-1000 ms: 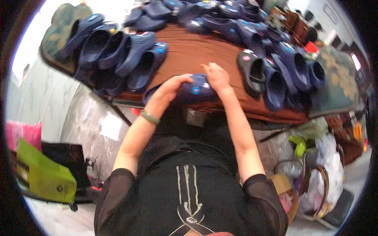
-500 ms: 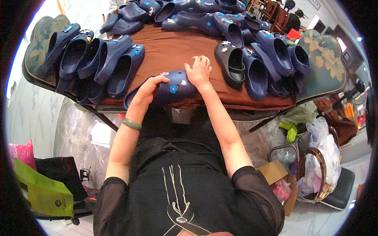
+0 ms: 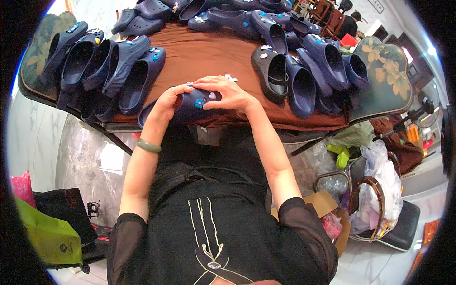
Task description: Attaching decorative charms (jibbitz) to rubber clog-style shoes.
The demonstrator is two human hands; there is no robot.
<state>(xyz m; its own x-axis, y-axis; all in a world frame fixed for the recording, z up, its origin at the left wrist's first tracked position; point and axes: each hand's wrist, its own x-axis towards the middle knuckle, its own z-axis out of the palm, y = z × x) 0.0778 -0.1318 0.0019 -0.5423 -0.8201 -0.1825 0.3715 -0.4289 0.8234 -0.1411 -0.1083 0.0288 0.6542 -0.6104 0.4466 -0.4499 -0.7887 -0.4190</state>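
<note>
One navy clog (image 3: 186, 105), with one blue flower charm (image 3: 199, 103) and one pale heart charm (image 3: 212, 95), was at the brown cloth's (image 3: 209, 52) near edge — left hand (image 3: 166, 101) pinching its upper, right hand (image 3: 230, 97) with thumb and fingers spread over the toe, couldn't tell if squeezing. Half a second earlier the right fingers pointed past it. One cardboard box (image 3: 343, 240) held a pink bundle (image 3: 330, 226).
</note>
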